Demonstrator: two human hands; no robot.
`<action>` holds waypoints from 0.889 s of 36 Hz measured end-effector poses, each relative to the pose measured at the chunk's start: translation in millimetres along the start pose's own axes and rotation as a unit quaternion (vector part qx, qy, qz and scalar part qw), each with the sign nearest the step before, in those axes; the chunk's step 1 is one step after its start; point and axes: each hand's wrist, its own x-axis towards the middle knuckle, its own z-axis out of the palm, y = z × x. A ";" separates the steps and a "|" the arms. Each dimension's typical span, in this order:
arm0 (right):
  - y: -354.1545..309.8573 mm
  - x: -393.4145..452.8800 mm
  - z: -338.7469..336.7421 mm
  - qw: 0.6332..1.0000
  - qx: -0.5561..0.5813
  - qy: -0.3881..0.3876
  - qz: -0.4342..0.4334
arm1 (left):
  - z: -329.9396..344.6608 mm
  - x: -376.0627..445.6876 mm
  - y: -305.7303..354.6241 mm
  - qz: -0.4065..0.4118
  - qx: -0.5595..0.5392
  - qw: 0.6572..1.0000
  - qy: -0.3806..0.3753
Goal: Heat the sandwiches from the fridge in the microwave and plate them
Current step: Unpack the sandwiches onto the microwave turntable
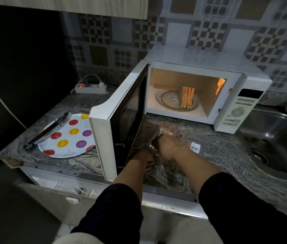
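Sandwiches: a stack of toasted tan bread slices [187, 97], standing on edge on the round glass turntable [167, 99] inside the white countertop microwave [230, 106]; cavity lit, door [121, 120] swung fully open to the left.
Wrapping: a clear crinkled plastic bag with a barcode sticker [183, 138] lies on the grey veined stone counter [218, 155] just in front of the microwave.
Left hand [145, 160]: fingers curled, pinching the bag's near edge, close beside the open door.
Right hand [167, 147]: fingers bent into the bag's folds, gripping plastic; whether bread remains inside, cannot tell.
Handling, judged: bread light, soft, easily crushed, likely to topple from its edge; support from underneath or both flat faces. Bag slippery, limp.
Plate: round white dish with red, yellow and purple dots [68, 136], left of the door, black metal tongs [48, 131] resting across its rim.
Obstruction: the open door stands between the cavity and the plate.
Surroundings: white power strip with red light [90, 88] at the tiled wall; steel sink [276, 138] to the right.
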 end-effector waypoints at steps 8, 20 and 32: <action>9.9 1.9 -40.5 0.989 -0.129 0.066 -0.023 | 0.3 -3.1 15.8 0.004 0.017 1.000 0.012; 43.5 0.2 -73.4 0.981 -0.057 0.186 -0.021 | 2.4 -4.5 83.7 0.309 -0.093 0.929 0.183; 40.3 15.6 -38.8 0.811 0.418 0.179 0.367 | 2.3 2.6 102.4 0.326 -0.136 0.919 0.177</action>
